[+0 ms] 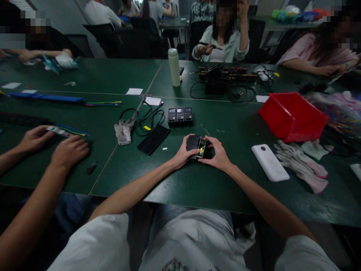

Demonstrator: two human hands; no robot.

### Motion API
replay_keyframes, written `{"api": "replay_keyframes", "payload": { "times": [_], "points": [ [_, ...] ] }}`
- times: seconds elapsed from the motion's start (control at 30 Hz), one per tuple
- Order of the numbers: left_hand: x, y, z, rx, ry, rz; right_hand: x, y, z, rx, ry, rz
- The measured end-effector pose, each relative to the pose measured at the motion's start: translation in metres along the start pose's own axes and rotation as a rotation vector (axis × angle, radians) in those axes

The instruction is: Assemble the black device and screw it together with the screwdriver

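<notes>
Low over the green table, both my hands grip a small black device (193, 142) with an exposed green circuit board (202, 147) and a yellow part on it. My left hand (182, 153) is closed on the black casing, its thumb lying near the board. On the other side, my right hand (217, 154) pinches the board's end between thumb and fingers. Just beyond them sits a black block with three small units (180, 117) in a row. A dark smartphone (153, 139) lies to the left of my left hand.
A red bin (293, 118), a white power bank (270, 162) and work gloves (301, 165) are at right. A pale green bottle (174, 67) stands ahead. Black cables (153, 116) and a crumpled glove (124, 131) lie left. A co-worker's hands (69, 150) work at far left.
</notes>
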State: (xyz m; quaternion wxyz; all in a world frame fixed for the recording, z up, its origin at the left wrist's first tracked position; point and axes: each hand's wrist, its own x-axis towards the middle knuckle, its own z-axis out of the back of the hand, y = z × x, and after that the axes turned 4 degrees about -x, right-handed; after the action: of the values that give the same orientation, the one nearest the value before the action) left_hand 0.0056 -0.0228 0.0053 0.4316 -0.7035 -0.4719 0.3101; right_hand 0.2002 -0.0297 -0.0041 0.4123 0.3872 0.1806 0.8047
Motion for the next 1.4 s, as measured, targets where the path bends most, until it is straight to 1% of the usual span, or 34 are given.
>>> {"api": "replay_keyframes", "payload": {
  "times": [0.4,0.57,0.7,0.83,1.13,1.27,1.4],
  "points": [
    [-0.0004,0.0001,0.0005,0.045,0.02,-0.005,0.0004,0.0012,0.0013,-0.019,-0.004,0.037],
    [-0.0014,0.0006,0.0,0.1,0.021,-0.057,-0.001,0.0008,0.0012,-0.039,0.009,0.044],
    [-0.0016,0.0006,0.0001,0.114,0.034,-0.069,-0.0024,0.0008,0.0003,-0.027,-0.013,0.046],
    [-0.0016,-0.0007,-0.0003,0.104,0.057,-0.058,-0.0031,0.0001,-0.0009,-0.034,-0.038,0.037],
    [-0.0015,-0.0013,0.0006,0.086,0.1,-0.038,-0.0038,-0.0003,-0.0006,-0.026,-0.038,0.04],
    [-0.0016,-0.0014,0.0002,0.091,0.094,-0.046,-0.004,-0.0011,-0.0009,-0.035,-0.029,0.048],
    [-0.0021,-0.002,-0.0006,0.065,0.08,-0.021,-0.0023,-0.0003,-0.0005,-0.048,-0.015,0.056]
  ]
}}
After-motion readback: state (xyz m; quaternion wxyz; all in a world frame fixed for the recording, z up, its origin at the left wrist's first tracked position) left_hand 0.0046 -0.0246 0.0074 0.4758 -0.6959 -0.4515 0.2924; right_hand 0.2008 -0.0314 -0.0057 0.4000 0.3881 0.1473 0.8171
